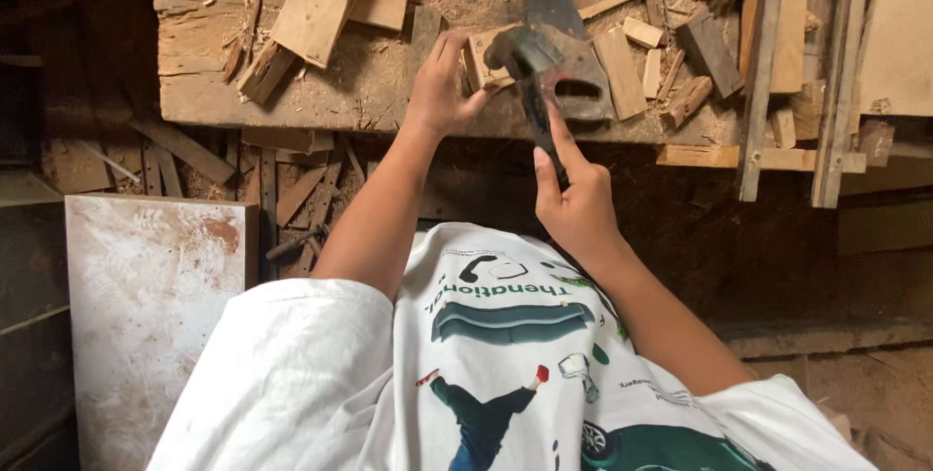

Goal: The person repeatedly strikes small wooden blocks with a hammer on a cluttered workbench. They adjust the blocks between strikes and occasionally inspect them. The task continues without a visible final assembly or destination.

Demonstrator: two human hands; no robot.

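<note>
Hammer, dark-headed with a dark handle, was gripped in the right hand, fingers closed round the lower handle. Its long axis ran up and slightly left from the hand, with the head directly over the small pale wooden block. The left hand was the nearer to that block, thumb and fingers partly curled against its left side, steadying it near the front edge of the rough, sawdust-covered wooden workbench. A handsaw with a dark blade lay just beside the block on its right, partly beneath the hammer. Pale wooden offcuts were scattered toward the bench's right end.
</note>
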